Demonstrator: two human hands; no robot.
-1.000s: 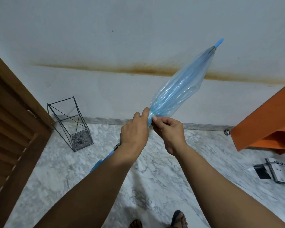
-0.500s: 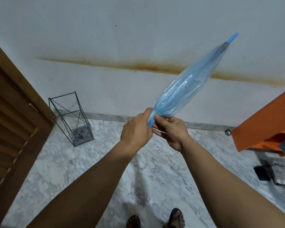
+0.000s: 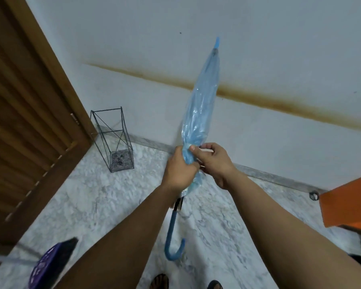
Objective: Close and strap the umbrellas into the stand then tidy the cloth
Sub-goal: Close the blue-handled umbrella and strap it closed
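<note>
Here, crinkly translucent umbrella [image 3: 198,122], hook-handled.

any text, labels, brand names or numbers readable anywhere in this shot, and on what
None can be read.
Black and white band on the shaft of the translucent blue folded umbrella, just above its curved blue handle: it may be a label, but it is too small and blurred to read.
Purple perforated plastic object at the lower left: only a pattern of holes, no lettering.
Black wire umbrella stand, wooden louvred door, orange furniture: no markings visible.
</note>
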